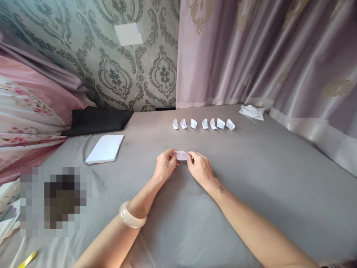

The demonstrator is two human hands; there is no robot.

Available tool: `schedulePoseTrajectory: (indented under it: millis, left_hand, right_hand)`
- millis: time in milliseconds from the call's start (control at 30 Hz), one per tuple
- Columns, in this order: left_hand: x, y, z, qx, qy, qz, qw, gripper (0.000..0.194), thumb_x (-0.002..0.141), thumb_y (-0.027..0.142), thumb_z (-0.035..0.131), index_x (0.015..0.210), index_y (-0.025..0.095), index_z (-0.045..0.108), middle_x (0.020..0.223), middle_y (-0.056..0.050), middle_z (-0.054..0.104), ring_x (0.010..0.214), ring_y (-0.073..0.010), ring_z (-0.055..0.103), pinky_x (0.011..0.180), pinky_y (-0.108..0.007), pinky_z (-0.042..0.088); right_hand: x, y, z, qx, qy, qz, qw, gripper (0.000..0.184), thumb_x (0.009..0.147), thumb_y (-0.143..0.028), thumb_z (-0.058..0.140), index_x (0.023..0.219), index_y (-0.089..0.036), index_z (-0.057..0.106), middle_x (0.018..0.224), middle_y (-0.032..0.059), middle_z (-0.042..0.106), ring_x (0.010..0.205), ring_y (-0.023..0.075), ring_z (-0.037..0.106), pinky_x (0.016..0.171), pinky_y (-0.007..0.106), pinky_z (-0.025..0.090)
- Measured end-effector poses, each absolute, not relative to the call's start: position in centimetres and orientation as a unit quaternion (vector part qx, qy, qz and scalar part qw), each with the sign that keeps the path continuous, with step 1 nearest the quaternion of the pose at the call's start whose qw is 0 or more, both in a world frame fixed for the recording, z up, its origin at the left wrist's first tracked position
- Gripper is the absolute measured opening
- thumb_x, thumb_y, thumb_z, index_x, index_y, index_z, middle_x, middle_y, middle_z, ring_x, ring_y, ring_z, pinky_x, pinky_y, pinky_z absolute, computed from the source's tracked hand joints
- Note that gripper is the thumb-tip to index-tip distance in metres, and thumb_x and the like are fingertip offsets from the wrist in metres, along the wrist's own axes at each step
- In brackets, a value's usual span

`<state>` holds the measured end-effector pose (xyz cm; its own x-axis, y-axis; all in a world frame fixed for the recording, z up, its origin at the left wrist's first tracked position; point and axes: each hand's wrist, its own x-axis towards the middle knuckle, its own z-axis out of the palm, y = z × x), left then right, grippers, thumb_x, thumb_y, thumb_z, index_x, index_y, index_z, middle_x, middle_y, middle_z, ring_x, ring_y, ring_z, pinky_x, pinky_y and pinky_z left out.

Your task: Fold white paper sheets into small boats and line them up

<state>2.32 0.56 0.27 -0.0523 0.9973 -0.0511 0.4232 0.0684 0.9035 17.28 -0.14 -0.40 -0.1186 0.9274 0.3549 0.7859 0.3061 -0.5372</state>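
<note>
A small piece of folded white paper [182, 155] is pinched between both my hands over the grey bedsheet [251, 193]. My left hand [165, 166], with a pale bangle on its wrist, grips the paper's left end with closed fingers. My right hand [199, 169] grips the right end the same way. Beyond them, several small folded white paper shapes [204, 124] stand in a row on the sheet.
A stack of white paper sheets [105, 149] lies to the left. A black cloth [96, 120] and floral bedding [30, 108] sit at the far left. Crumpled white paper [251, 111] lies near the curtain [264, 56] at the back right. A yellow strip [27, 259] lies at the bottom left.
</note>
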Motion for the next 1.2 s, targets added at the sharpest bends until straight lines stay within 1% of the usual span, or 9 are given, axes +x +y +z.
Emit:
schedulePoseTrajectory:
  millis: [67,233,400,600,733,833,967,1067,1200]
  left_hand:
    - [2.1,0.5,-0.1,0.573,0.607,0.387,0.393,0.029,0.086,0.032,0.046,0.102,0.016,0.064,0.058,-0.001,0.064,0.053,-0.0134,0.061,0.057,-0.022,0.049]
    - [1.8,0.7,-0.5,0.559,0.593,0.409,0.411,0.025,0.085,0.031,0.049,0.097,0.016,0.064,0.075,-0.004,0.069,0.064,-0.0155,0.067,0.063,-0.025,0.053]
    - [1.5,0.9,-0.4,0.526,0.569,0.410,0.481,0.024,0.080,0.030,0.058,0.096,0.015,0.067,0.089,-0.005,0.071,0.072,-0.0176,0.070,0.070,-0.027,0.054]
    - [1.3,1.0,-0.4,0.501,0.565,0.404,0.516,0.025,0.076,0.019,0.055,0.094,0.014,0.072,0.081,-0.005,0.072,0.068,-0.0157,0.068,0.069,-0.026,0.055]
    - [1.6,1.0,0.1,0.467,0.573,0.416,0.530,0.023,0.071,0.016,0.059,0.092,0.012,0.068,0.074,-0.004,0.069,0.063,-0.0142,0.065,0.061,-0.025,0.055]
    - [1.8,0.9,0.6,0.443,0.560,0.454,0.534,0.028,0.074,0.023,0.064,0.100,0.012,0.062,0.074,-0.004,0.068,0.063,-0.0143,0.064,0.058,-0.024,0.054]
    - [2.4,0.5,0.9,0.449,0.533,0.469,0.543,0.035,0.080,0.040,0.061,0.101,0.011,0.059,0.090,-0.010,0.070,0.078,-0.0176,0.066,0.064,-0.026,0.056]
    - [2.8,0.3,0.6,0.473,0.525,0.467,0.532,0.031,0.079,0.028,0.061,0.105,0.011,0.059,0.098,-0.010,0.070,0.086,-0.0184,0.066,0.068,-0.026,0.056]
    - [2.7,0.1,0.1,0.504,0.532,0.456,0.505,0.027,0.079,0.017,0.053,0.103,0.012,0.061,0.093,-0.007,0.071,0.080,-0.0168,0.067,0.066,-0.024,0.054]
  right_hand:
    - [17.3,0.1,-0.3,-0.577,-0.737,0.121,0.330,0.022,0.092,-0.023,0.044,0.092,-0.018,0.065,0.082,0.0077,0.069,0.075,0.0184,0.063,0.069,0.025,0.038]
    - [17.3,0.3,-0.2,-0.551,-0.758,0.136,0.322,0.033,0.095,-0.027,0.038,0.074,-0.020,0.062,0.069,0.0048,0.066,0.064,0.0157,0.058,0.063,0.025,0.036]
    - [17.4,0.3,-0.5,-0.532,-0.761,0.152,0.338,0.032,0.093,-0.024,0.041,0.069,-0.020,0.062,0.066,0.0034,0.063,0.061,0.0142,0.055,0.061,0.024,0.035]
    - [17.2,0.1,0.0,-0.543,-0.749,0.201,0.322,0.021,0.087,-0.023,0.048,0.095,-0.021,0.067,0.072,0.0020,0.068,0.058,0.0135,0.055,0.059,0.024,0.036]
    - [16.9,-0.3,0.4,-0.558,-0.754,0.213,0.273,0.022,0.086,-0.023,0.047,0.073,-0.021,0.064,0.059,0.0009,0.063,0.053,0.0136,0.054,0.055,0.026,0.033]
    - [16.5,-0.5,0.7,-0.579,-0.708,0.294,0.278,0.020,0.083,-0.022,0.047,0.071,-0.020,0.063,0.057,0.0003,0.063,0.051,0.0124,0.055,0.052,0.023,0.036]
    - [15.8,-0.4,1.0,-0.608,-0.584,0.450,0.294,0.016,0.084,-0.025,0.047,0.078,-0.018,0.061,0.058,-0.0001,0.066,0.039,0.0095,0.054,0.039,0.019,0.038]
    - [15.6,-0.3,1.0,-0.616,-0.527,0.497,0.310,0.015,0.083,-0.029,0.052,0.078,-0.017,0.058,0.061,0.0025,0.068,0.039,0.0108,0.057,0.031,0.017,0.036]
    - [15.6,-0.4,1.0,-0.612,-0.525,0.507,0.303,0.019,0.084,-0.031,0.053,0.073,-0.016,0.059,0.063,0.0051,0.070,0.042,0.0128,0.061,0.032,0.018,0.040]
